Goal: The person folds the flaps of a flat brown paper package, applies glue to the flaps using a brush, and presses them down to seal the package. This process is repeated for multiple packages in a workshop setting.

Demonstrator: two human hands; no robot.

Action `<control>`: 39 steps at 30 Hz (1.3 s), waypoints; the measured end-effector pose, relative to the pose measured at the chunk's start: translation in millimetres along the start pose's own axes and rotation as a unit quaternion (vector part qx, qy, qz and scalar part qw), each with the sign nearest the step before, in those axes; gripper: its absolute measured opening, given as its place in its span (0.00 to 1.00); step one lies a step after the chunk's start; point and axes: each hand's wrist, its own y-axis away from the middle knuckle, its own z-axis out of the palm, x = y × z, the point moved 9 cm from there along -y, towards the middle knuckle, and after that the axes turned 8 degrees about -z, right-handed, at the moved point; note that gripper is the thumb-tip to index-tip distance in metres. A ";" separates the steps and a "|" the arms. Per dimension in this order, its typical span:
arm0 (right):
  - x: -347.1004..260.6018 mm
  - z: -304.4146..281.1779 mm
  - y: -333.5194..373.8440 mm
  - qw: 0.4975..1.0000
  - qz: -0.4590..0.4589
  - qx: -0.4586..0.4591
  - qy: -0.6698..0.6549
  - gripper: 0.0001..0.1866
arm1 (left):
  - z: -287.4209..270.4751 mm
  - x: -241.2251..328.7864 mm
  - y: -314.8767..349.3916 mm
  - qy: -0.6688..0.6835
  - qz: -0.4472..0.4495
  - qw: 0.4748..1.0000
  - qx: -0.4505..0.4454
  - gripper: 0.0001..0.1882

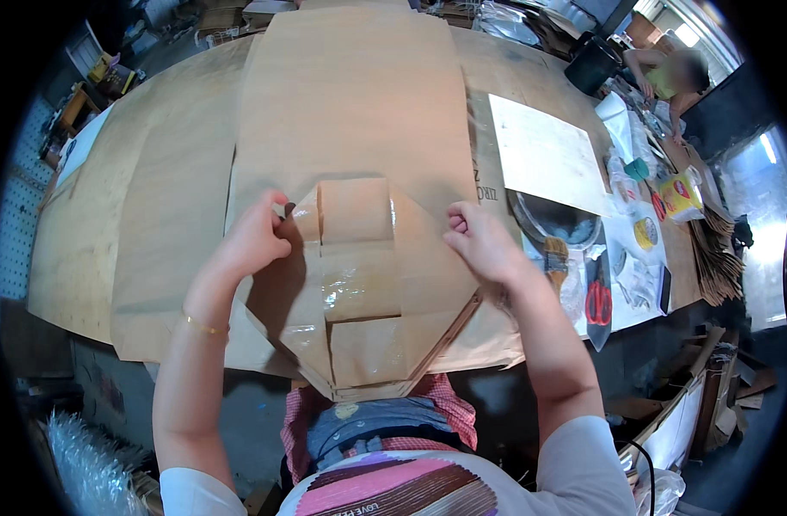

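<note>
In front of me lies a brown paper bag (359, 279), its near end folded into an angular shape with two overlapping flaps in the middle. Wet, shiny patches, apparently glue, streak the folds. My left hand (258, 234) is at the left fold, its fingers bent around the raised paper edge, which casts a dark shadow beneath. On the opposite side my right hand (482, 241) has its fingers curled in at the right fold's edge. The exact grip of the fingertips is partly hidden on both sides.
Large brown paper sheets (350, 95) cover the wooden table. To the right are a white board (548, 155), a basin (531, 211), a brush (556, 258) and red-handled scissors (598, 301). Another person (669, 77) works at the far right.
</note>
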 end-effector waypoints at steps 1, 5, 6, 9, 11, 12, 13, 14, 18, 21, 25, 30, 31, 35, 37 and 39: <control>19.9 15.6 -7.1 0.986 0.096 -0.088 -0.105 0.11 | 6.0 -2.3 -8.5 -0.043 -0.002 0.998 -0.043 0.16; -3.0 25.5 -14.9 0.978 -0.012 -0.205 -0.020 0.05 | 20.8 1.5 -4.1 -0.175 0.123 0.976 -0.048 0.08; -12.7 23.1 -11.2 0.982 -0.094 -0.165 0.029 0.05 | 22.1 9.1 8.4 -0.196 0.188 0.962 -0.007 0.06; -37.8 21.2 11.4 0.956 -0.259 -0.061 0.126 0.03 | 24.0 10.9 31.8 -0.165 0.280 0.945 0.041 0.06; -26.6 24.8 9.5 0.973 -0.205 -0.064 0.089 0.04 | 22.4 -1.4 29.8 -0.129 0.239 0.962 0.038 0.05; -21.2 23.7 7.5 0.979 -0.178 -0.064 0.074 0.05 | 21.7 -5.5 27.7 -0.110 0.222 0.968 0.038 0.04; -18.9 25.6 4.0 0.978 -0.175 -0.088 0.076 0.05 | 23.9 -2.2 27.6 -0.132 0.237 0.962 0.037 0.04; -15.9 26.4 -2.0 0.975 -0.173 -0.113 0.079 0.05 | 24.4 2.8 25.9 -0.154 0.252 0.955 0.036 0.04; -24.7 34.4 -12.5 0.959 -0.201 -0.169 0.104 0.06 | 27.5 18.4 16.7 -0.247 0.281 0.927 -0.020 0.05; -52.1 17.0 -15.4 0.932 -0.289 -0.088 0.198 0.05 | 19.6 17.7 10.7 -0.236 0.286 0.929 -0.002 0.06; -61.8 29.3 8.1 0.881 -0.394 -0.027 0.262 0.06 | 28.0 20.5 28.9 -0.328 0.346 0.877 0.060 0.06; -57.3 39.7 35.8 0.874 -0.380 -0.026 0.303 0.12 | 40.7 5.4 66.7 -0.363 0.420 0.814 0.172 0.16; -55.2 40.7 39.8 0.873 -0.375 -0.033 0.309 0.15 | 40.3 1.2 67.5 -0.356 0.385 0.834 0.171 0.18; -70.2 49.5 67.7 0.881 -0.361 -0.131 0.276 0.28 | 53.2 9.1 98.1 -0.363 0.319 0.868 0.111 0.24; -71.0 54.2 71.8 0.884 -0.334 -0.131 0.301 0.28 | 62.2 4.8 106.1 -0.357 0.304 0.880 0.075 0.25; -68.0 54.0 72.9 0.895 -0.314 -0.123 0.293 0.29 | 62.7 8.6 103.3 -0.382 0.302 0.870 0.076 0.27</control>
